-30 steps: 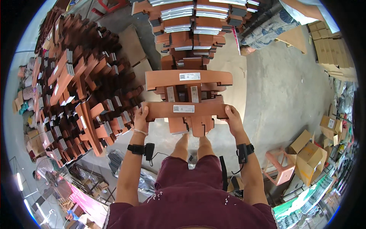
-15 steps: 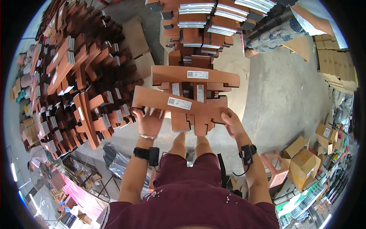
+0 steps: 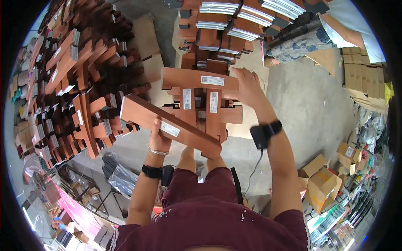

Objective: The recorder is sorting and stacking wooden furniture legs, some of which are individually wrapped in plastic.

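My left hand (image 3: 160,141) is closed round a long reddish-brown board (image 3: 142,116) with a white label. The thumb lies on its face and the fingers are hidden beneath. This board tilts, its right end lower and nearer my legs. My right hand (image 3: 249,88) spans the right end of a second labelled brown board (image 3: 180,78), fingers over the far edge and thumb at the near edge. That board lies crosswise on top of the stack in front of me. Under it are two lengthwise boards, one of them a labelled brown board (image 3: 213,113).
A large pile of brown boards (image 3: 83,75) stands at the left. More bundled boards (image 3: 217,25) lie ahead, with a person's patterned garment (image 3: 299,44) beside them. At the right are an open carton (image 3: 322,186) and stacked flat cartons (image 3: 362,77). A fan (image 3: 42,180) stands lower left.
My right hand has let go of the nearer board and moved up to the farther board's right end. My left hand keeps the nearer board, which has swung down at its right end.
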A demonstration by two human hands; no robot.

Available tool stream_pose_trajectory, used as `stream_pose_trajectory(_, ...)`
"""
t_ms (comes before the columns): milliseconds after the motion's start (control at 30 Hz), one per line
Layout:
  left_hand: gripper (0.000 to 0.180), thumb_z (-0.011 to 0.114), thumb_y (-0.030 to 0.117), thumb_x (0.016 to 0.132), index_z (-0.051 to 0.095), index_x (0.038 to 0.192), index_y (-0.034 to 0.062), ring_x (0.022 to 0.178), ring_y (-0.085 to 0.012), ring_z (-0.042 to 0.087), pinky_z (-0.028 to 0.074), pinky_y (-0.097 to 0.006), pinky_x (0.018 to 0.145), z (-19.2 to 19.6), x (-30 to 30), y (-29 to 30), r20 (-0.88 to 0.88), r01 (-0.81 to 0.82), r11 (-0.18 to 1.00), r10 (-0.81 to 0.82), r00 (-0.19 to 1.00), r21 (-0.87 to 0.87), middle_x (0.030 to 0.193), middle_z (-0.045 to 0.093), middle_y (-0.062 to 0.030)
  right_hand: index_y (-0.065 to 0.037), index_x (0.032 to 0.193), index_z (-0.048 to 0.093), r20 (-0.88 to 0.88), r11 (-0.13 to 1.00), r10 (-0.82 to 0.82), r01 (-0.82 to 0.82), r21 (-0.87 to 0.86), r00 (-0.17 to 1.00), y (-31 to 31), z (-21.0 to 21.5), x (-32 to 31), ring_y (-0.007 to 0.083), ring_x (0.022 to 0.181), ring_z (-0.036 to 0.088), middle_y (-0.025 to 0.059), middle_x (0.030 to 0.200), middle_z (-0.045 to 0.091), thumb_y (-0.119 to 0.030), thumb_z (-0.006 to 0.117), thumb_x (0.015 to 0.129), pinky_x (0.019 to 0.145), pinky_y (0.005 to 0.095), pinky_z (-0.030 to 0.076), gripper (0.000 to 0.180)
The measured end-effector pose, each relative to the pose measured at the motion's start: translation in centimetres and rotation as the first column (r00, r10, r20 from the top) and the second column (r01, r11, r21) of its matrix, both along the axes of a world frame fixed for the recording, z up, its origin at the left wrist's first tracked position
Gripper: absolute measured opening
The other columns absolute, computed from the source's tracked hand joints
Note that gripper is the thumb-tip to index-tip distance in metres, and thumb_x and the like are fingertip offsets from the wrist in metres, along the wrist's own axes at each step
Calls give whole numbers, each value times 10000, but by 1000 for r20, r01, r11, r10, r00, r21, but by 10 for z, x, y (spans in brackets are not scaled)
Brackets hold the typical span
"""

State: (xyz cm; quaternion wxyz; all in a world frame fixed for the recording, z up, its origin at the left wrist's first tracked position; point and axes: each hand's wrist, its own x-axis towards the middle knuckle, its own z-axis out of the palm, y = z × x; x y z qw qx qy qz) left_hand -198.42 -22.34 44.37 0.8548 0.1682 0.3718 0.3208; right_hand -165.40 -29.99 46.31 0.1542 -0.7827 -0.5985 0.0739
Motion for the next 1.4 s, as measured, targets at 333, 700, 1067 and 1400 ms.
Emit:
stream_pose_trajectory(333, 503, 582, 372, 882, 445, 1234, 39, 996, -276, 602, 507, -397, 862, 3, -6, -23, -152, -59, 998, 59, 987, 4, 1094, 600, -172, -5, 1015, 555, -172, 871, -52, -39, -490, 984, 19, 9, -2, 348, 873, 617, 211, 916, 639, -402, 683, 661, 760, 403, 483, 547)
stream_pose_trajectory(700, 677, 365, 652, 866, 469, 1240, 98, 1041, -243, 577, 477, -396, 885, -8, 6, -31, -176, -203, 979, 198, 964, -15, 1143, 594, -68, 38, 993, 509, -550, 948, -148, -41, -317, 822, -50, 91, -142, 378, 829, 605, 213, 889, 617, -395, 734, 671, 711, 405, 485, 585)
stream_pose_trajectory(1067, 612, 355, 626, 887, 503, 1178, 109, 1031, -236, 571, 477, -379, 878, -24, -5, -54, 55, -286, 952, 294, 954, -111, 1114, 592, -44, 10, 884, 500, -378, 966, -12, -88, -245, 926, -70, 84, -180, 358, 758, 589, 198, 805, 571, -322, 776, 637, 652, 422, 492, 498)
stream_pose_trajectory(1400, 874, 268, 777, 789, 329, 1374, 131, 1231, -251, 415, 322, -427, 1036, 1, -23, -43, 120, -335, 937, 346, 931, -103, 1343, 437, -52, 58, 972, 523, -264, 966, 156, -203, -158, 952, -62, 77, -195, 349, 967, 489, 200, 1002, 488, -297, 793, 605, 810, 388, 451, 576)
